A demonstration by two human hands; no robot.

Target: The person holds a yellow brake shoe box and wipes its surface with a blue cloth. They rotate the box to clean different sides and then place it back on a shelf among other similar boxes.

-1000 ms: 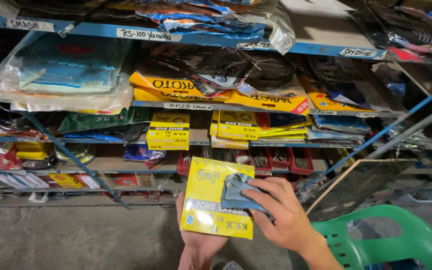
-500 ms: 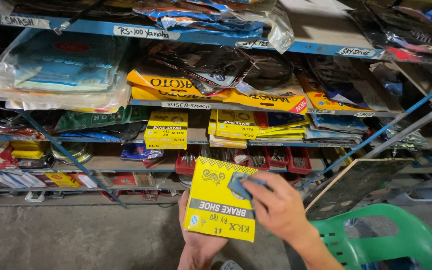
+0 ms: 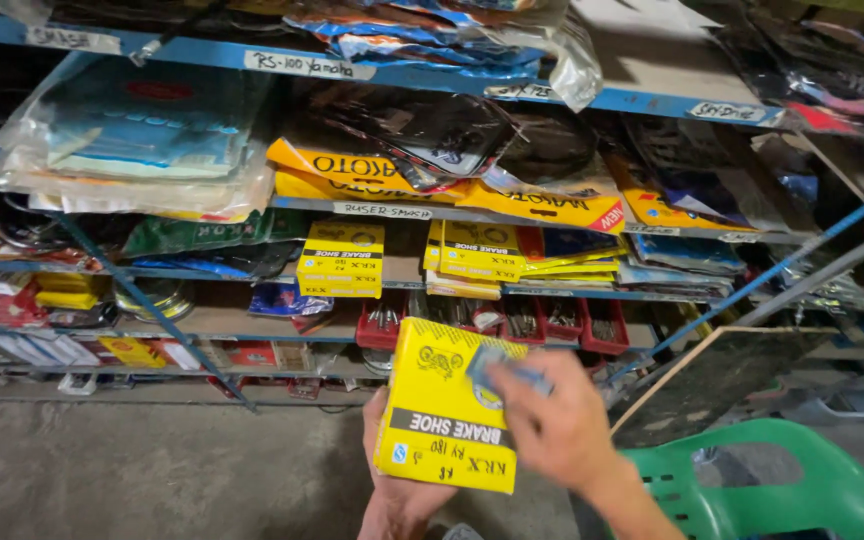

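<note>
Nearest the camera, the left hand [image 3: 392, 480] grips a flat yellow box [image 3: 444, 420] from below and behind, fingers curled round its lower left edge, holding it tilted with its face up toward the camera. The right hand [image 3: 557, 430] lies over the box's right side, fingers closed on a small blue cloth [image 3: 505, 372] that is pressed against the box's upper right face; this hand is blurred. Just right of the hands, low in the near corner, sits a green plastic chair [image 3: 782, 480]. A flat board [image 3: 717, 375] leans beside it. Under everything is a bare concrete floor [image 3: 152, 470]. Farther off stands a blue metal shelf rack [image 3: 652, 100] full of packets. On its middle shelf, straight above the held box, rest two stacks of similar yellow boxes [image 3: 342, 258], well apart from the hands. Below them is a row of small red trays [image 3: 552, 320]. Higher shelves carry plastic bags [image 3: 132, 150] and orange-yellow packets [image 3: 372, 175].
</note>
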